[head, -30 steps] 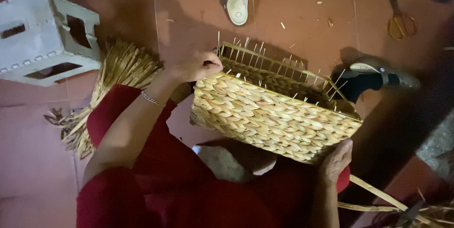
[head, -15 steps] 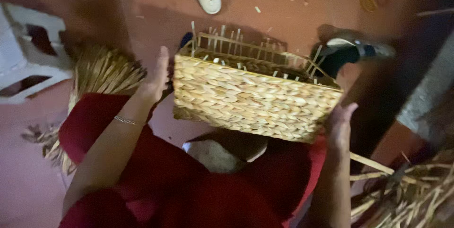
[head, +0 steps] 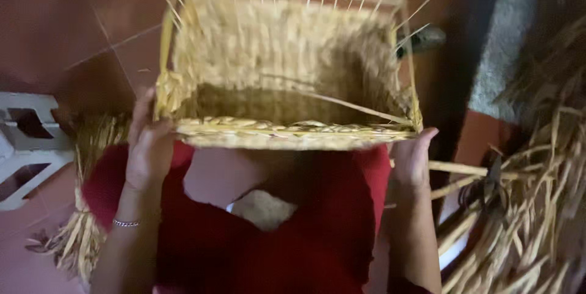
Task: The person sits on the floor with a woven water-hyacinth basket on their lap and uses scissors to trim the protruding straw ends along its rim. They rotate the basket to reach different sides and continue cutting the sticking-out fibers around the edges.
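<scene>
**weave_fan:** Straw-coloured and half finished, that's the woven basket (head: 287,74). Only the one head view to go on. It's rectangular and tipped so its open mouth faces the camera, held up over the person's lap in red clothing (head: 329,221). Loose upright stakes stick out past its far rim, and one long strand lies slanted across the inside.

**knot_again:** How do the hands sit on it?

**weave_fan:** Left hand (head: 149,144) lies flat against the basket's left near corner, fingers spread and pointing up the side wall, palm pressing in. Right hand (head: 412,160) does the same at the right near corner, open, with fingertips touching the braided near rim. Neither pinches anything; the basket is just squeezed between two open palms. A thin bracelet (head: 126,223) sits on the left wrist, below the basket.

**knot_again:** What's around the basket?

**weave_fan:** Left of the basket, well apart from it, there's a white plastic stool (head: 27,147) on the red tiled floor (head: 73,19). Between the stool and the lap, lower than the basket, a bundle of straw (head: 85,233) pokes out from behind the left arm. Right of the basket there's a big loose heap of dried reeds (head: 537,196), with something dark lying on it that's too blurry to call. Beyond the basket's far right corner, a grey stone block (head: 503,50) stands in the shadow.
</scene>
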